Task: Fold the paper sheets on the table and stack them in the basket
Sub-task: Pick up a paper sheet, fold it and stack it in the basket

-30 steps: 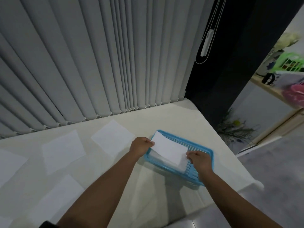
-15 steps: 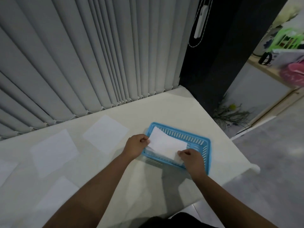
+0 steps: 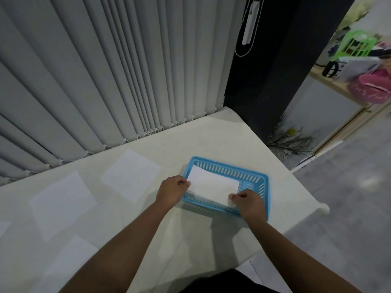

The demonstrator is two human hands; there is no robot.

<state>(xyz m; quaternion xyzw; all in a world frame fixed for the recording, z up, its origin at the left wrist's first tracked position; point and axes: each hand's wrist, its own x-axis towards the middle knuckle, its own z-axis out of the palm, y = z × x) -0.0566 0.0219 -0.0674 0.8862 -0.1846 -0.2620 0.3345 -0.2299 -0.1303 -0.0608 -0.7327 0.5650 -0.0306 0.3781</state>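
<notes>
Both hands are pinching a folded white paper sheet point(image 3: 213, 188) over the slotted blue plastic basket point(image 3: 263, 182): the left hand point(image 3: 172, 190) is gripping its left edge, the right hand point(image 3: 248, 203) its near right corner. No writing is showing on it. Unfolded white sheets point(image 3: 131, 175) are lying flat on the cream table point(image 3: 222, 136).

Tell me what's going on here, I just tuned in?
A person is holding a folded paper sheet over the blue basket at the table's right end, the left hand pinching its left edge and the right hand its near right corner. Other paper seems to lie in the basket beneath it. Several unfolded sheets lie flat on the table to the left.
</notes>
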